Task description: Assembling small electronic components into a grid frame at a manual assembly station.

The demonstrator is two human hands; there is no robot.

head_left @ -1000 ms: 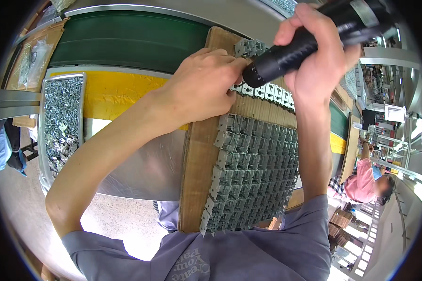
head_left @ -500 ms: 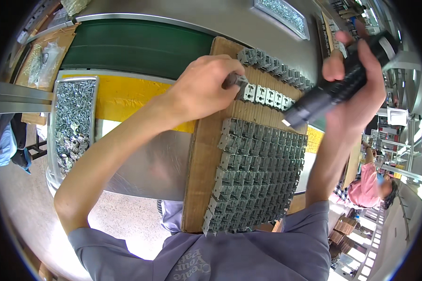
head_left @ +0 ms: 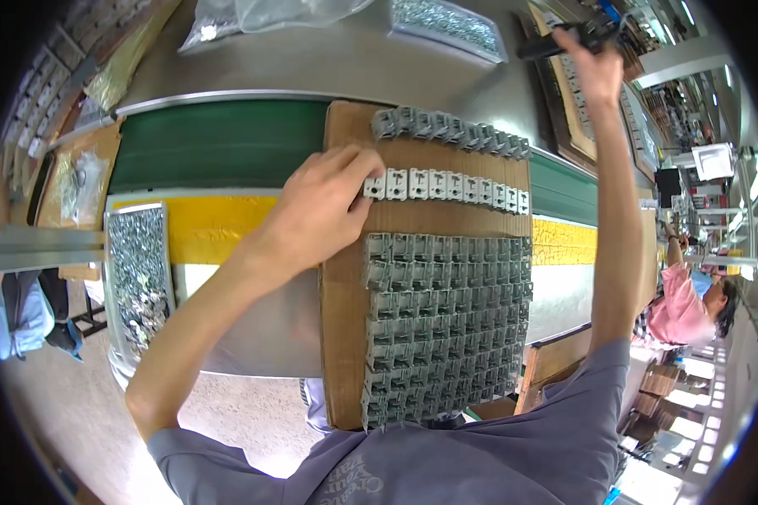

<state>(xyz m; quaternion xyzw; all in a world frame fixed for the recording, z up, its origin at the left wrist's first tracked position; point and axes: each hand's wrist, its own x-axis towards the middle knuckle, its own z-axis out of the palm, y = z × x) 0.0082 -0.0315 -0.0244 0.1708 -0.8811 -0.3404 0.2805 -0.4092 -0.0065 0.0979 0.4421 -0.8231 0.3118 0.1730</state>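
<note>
My left grip point(head_left: 320, 206) pinches the end bracket point(head_left: 377, 188), its white row point(head_left: 440, 185) running rightward mid-frame, while my right grip point(head_left: 600, 77), farther off, holds the black driver point(head_left: 544, 46) upper right.

Beyond a green conveyor belt point(head_left: 219, 147) lies a grey metal worktop point(head_left: 261, 67); on the belt's near side, pale speckled floor point(head_left: 253, 404) gleams brightly; well right of the belt, windows point(head_left: 687, 427) glow bright white.

Metal brackets point(head_left: 442, 328) on brown board point(head_left: 343, 353)
</note>
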